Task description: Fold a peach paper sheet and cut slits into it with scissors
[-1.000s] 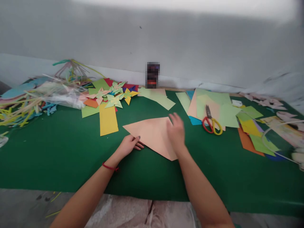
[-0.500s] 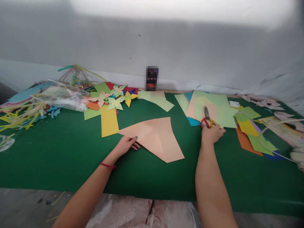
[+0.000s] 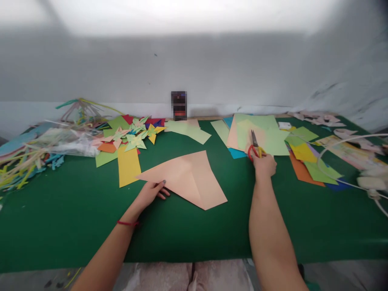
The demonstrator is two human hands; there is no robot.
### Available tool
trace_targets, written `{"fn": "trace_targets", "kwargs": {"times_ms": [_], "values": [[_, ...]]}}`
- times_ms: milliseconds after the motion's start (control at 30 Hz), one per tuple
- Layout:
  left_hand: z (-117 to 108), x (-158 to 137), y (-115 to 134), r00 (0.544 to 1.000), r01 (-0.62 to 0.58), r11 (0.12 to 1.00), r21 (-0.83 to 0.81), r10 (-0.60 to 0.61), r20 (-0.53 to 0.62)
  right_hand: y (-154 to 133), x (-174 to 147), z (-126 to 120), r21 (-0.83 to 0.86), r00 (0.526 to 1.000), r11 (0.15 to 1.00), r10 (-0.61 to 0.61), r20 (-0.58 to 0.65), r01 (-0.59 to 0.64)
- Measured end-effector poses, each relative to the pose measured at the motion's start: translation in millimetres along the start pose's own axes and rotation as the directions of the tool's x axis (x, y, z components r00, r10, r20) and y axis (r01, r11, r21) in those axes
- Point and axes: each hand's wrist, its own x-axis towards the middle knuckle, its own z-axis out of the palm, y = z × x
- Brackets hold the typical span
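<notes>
My left hand point(image 3: 154, 191) pinches the lower left edge of a folded peach sheet of paper point(image 3: 188, 178), thumb on top and fingers under the edge. The sheet has a slanting crease and a long point to the left. Over to the right, my right hand point(image 3: 264, 163) is closed around the handles of a pair of scissors point(image 3: 254, 145) with red and yellow grips. Their dark blades point away from me, over stacked sheets of light green paper point(image 3: 269, 133). Some of my right fingers are hidden behind the hand.
Folded paper stars point(image 3: 136, 139) and a yellow sheet point(image 3: 129, 165) lie left of the peach paper. Thin paper strips point(image 3: 27, 169) pile up at the far left. Coloured sheets point(image 3: 306, 151) and a white cable point(image 3: 321, 153) are at right. A blurred dark object point(image 3: 179, 106) stands against the wall.
The view has shifted, so most things sit further left. My right fingers have curled in more tightly around the scissors. My left hand keeps its place on the peach paper.
</notes>
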Motion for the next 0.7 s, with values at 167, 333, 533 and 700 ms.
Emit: {"fn": "trace_targets", "kwargs": {"times_ms": [167, 333, 533, 700], "values": [[-1, -1, 2, 1.0, -0.01, 1.0, 0.016, 0.01, 0.0, -4, -1, -3, 0.235, 1.0, 0.972, -0.018, -0.024, 0.023], [1, 0, 3, 0.997, -0.066, 0.998, 0.024, 0.067, -0.044, -20, -14, -2, 0.562, 0.976, 0.825, -0.165, 0.145, 0.056], [9, 7, 6, 0.957, -0.177, 0.984, 0.026, 0.178, -0.23, -41, -55, 13, 0.76, 0.866, 0.65, -0.376, 0.328, -0.006], [8, 13, 4, 0.919, -0.239, 0.971, 0.01, 0.23, -0.321, -51, -81, 17, 0.799, 0.764, 0.598, -0.489, 0.422, -0.059]]}}
